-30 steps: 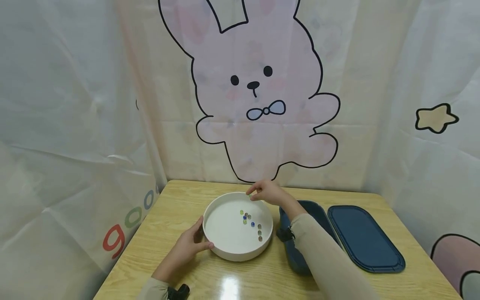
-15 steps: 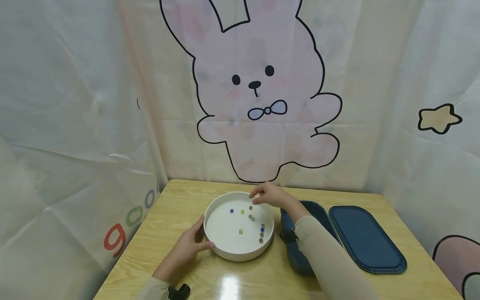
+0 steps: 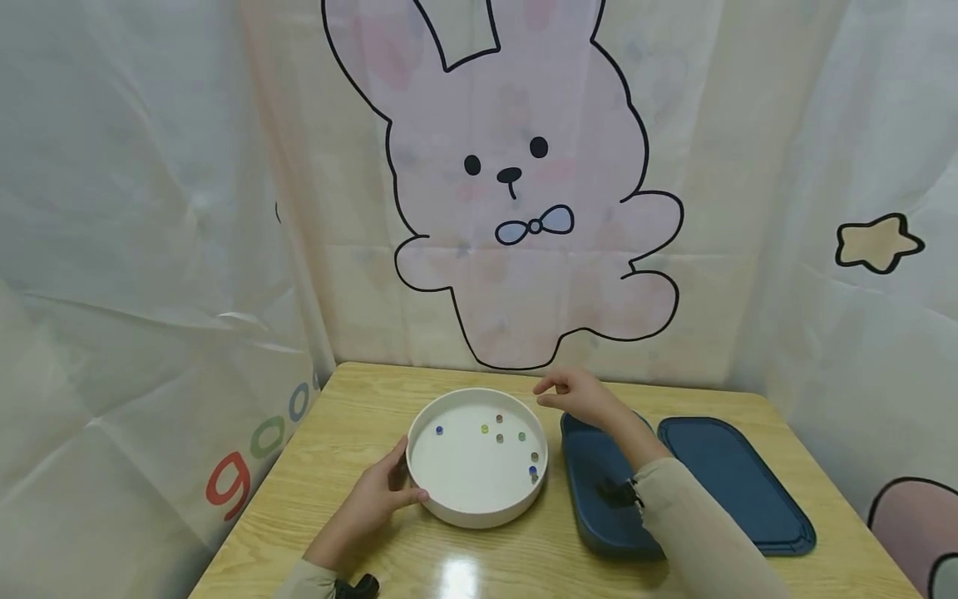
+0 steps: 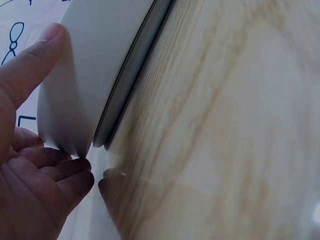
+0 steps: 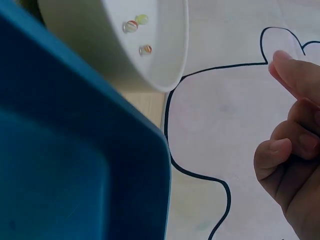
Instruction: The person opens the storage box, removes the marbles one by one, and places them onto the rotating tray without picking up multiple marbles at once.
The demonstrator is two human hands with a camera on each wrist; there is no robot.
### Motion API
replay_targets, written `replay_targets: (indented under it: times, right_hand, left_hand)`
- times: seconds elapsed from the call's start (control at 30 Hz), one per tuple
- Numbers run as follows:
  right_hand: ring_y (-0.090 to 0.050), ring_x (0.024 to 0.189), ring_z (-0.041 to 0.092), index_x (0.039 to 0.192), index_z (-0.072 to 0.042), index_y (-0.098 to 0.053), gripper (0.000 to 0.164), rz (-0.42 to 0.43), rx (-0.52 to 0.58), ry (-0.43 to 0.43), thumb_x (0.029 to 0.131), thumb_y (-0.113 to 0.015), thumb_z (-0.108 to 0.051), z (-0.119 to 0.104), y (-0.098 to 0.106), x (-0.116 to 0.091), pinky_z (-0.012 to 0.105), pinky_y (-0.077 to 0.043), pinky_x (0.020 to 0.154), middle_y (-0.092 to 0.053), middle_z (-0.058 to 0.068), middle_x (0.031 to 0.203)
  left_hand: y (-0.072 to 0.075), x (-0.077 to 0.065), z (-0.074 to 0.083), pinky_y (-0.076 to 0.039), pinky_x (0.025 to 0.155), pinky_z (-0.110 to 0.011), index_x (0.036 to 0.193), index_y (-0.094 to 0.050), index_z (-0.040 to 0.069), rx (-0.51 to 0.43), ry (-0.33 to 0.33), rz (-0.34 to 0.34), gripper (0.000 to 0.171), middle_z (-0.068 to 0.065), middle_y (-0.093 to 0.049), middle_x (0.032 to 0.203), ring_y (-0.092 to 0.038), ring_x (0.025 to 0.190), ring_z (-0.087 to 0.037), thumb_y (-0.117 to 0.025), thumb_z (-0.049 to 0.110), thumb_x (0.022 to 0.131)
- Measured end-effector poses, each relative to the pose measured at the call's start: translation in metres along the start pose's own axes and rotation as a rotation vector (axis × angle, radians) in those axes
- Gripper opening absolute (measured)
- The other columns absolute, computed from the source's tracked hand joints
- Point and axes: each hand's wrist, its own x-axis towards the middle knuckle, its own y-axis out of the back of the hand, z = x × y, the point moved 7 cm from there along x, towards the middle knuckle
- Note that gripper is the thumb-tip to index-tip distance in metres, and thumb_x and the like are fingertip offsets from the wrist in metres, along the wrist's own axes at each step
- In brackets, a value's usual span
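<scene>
A round white dish (image 3: 479,517) with low walls stands on the table, several small glass marbles (image 3: 500,438) scattered inside. They are blue, yellow, and clear with coloured swirls; some lie against the right wall. My left hand (image 3: 374,496) grips the dish's left side, thumb on the front wall and fingers round behind. My right hand (image 3: 585,396) is in the air over the back end of a dark blue bin (image 3: 599,528). Its thumb and index finger stand apart, and the other fingers (image 5: 280,147) curl loosely with nothing seen in them.
A flat dark blue lid (image 3: 741,466) lies right of the bin, partly behind my right forearm. The wooden table (image 3: 374,383) ends against a curtain (image 3: 359,316) printed with a pink rabbit. Another curtain hangs at each side.
My right hand let go of a small greenish marble over the dish, then moved right, over the bin. Several marbles rolled apart, a blue one to the left. My left hand stayed on the dish.
</scene>
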Motion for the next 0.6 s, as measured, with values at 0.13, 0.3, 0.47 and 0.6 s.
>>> replay_targets:
  times: [0.13, 0.3, 0.47, 0.6]
  right_hand:
    - [-0.031, 0.058, 0.015, 0.109, -0.013, -0.078, 0.015, 0.046, 0.02, 0.011, 0.096, -0.074, -0.02, 0.004, 0.006, -0.014, 0.028, -0.035, 0.057, -0.032, -0.004, 0.062]
    - [-0.035, 0.056, 0.013, 0.107, -0.015, -0.078, 0.016, 0.099, 0.009, -0.008, 0.095, -0.075, -0.026, 0.013, 0.011, -0.031, 0.026, -0.037, 0.053, -0.036, -0.004, 0.062]
    - [-0.042, 0.062, 0.014, 0.109, -0.017, -0.078, 0.016, 0.136, -0.024, -0.041, 0.096, -0.074, -0.027, 0.026, 0.016, -0.05, 0.027, -0.04, 0.058, -0.047, -0.003, 0.067]
    - [-0.051, 0.071, 0.013, 0.111, -0.019, -0.078, 0.017, 0.175, -0.052, -0.037, 0.097, -0.074, -0.028, 0.031, 0.022, -0.062, 0.028, -0.047, 0.064, -0.068, -0.004, 0.088]
  left_hand:
    - [0.0, -0.001, 0.0, -0.02, 0.125, -0.051, 0.162, -0.022, 0.003, -0.006, 0.007, -0.009, 0.115, -0.016, -0.024, 0.167, -0.022, 0.154, -0.034, -0.09, 0.038, 0.076]
    - [0.001, 0.0, -0.001, -0.02, 0.125, -0.052, 0.162, -0.022, 0.003, 0.005, 0.014, -0.006, 0.114, -0.015, -0.024, 0.167, -0.022, 0.155, -0.034, -0.089, 0.037, 0.077]
    - [0.001, 0.0, -0.001, -0.022, 0.125, -0.052, 0.162, -0.023, 0.003, 0.018, 0.01, -0.006, 0.114, -0.015, -0.024, 0.167, -0.023, 0.154, -0.034, -0.089, 0.038, 0.077]
    - [0.001, 0.0, 0.0, -0.022, 0.125, -0.051, 0.162, -0.023, 0.003, 0.017, 0.01, -0.006, 0.114, -0.015, -0.025, 0.167, -0.023, 0.154, -0.034, -0.089, 0.038, 0.077]
